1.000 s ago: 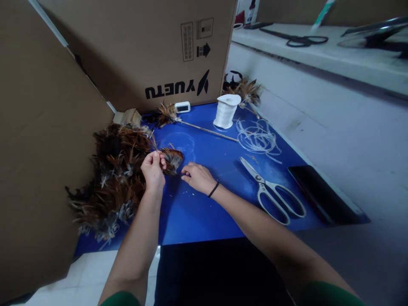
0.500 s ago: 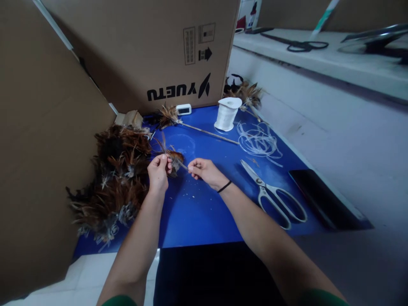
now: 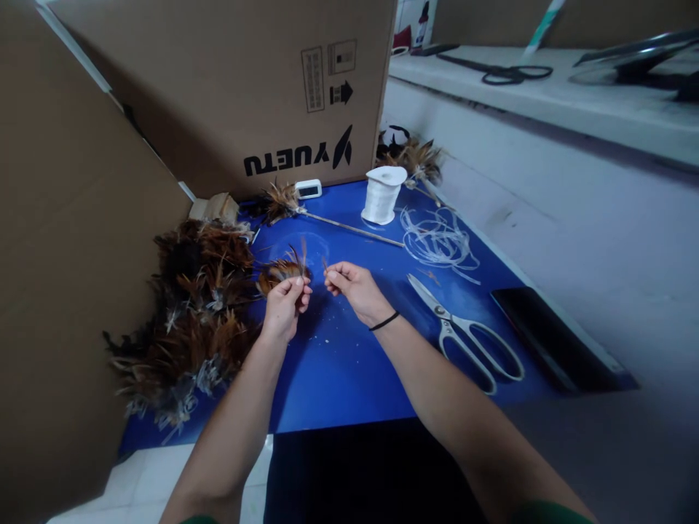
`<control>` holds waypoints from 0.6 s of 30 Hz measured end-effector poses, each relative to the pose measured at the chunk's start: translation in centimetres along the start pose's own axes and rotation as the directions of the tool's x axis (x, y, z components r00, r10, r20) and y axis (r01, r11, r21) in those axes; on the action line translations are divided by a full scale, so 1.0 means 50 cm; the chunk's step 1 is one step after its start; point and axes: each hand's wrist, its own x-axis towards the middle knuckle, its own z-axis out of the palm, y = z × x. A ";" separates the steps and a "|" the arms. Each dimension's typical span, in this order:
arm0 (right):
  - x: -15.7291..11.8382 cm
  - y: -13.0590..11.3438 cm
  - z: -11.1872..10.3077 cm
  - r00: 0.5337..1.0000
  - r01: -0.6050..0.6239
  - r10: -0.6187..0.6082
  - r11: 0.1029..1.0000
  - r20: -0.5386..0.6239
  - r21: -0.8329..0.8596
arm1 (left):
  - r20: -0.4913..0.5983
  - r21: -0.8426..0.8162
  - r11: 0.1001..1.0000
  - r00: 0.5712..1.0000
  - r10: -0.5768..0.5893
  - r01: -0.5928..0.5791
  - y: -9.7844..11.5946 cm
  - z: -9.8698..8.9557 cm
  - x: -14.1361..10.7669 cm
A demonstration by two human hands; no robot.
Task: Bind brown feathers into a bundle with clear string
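Observation:
My left hand (image 3: 285,304) pinches brown feathers (image 3: 303,255) that stand up from its fingertips. Just behind it on the blue table (image 3: 349,386) lies a small bunch of orange-brown feathers (image 3: 276,272). A short gap to the right, my right hand (image 3: 352,287) is closed in a pinch on a small thin feather (image 3: 325,266), its tip pointing up. A big heap of tied feather bunches (image 3: 202,306) lies left of my left hand. Beyond both hands rests a thin stick (image 3: 354,227) with a feather tuft (image 3: 280,202) at its left end.
White-handled scissors (image 3: 467,331) and a dark phone-like slab (image 3: 551,338) lie at the right. Farther back are a white spool (image 3: 384,195), tangled clear strips (image 3: 440,240) and a small white display device (image 3: 309,189). Cardboard (image 3: 218,87) walls the back and left; a white ledge (image 3: 546,102) runs along the right.
My left hand has moved a little right, off the bunch, with feathers upright in its pinch. The right hand's fingertips now point a small feather upward. The view has shifted slightly.

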 end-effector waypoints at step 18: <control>0.000 -0.006 -0.004 0.992 0.100 -0.095 0.993 -0.082 0.064 | 0.134 -0.063 0.986 0.981 -0.143 0.152 -0.004 0.015 -0.015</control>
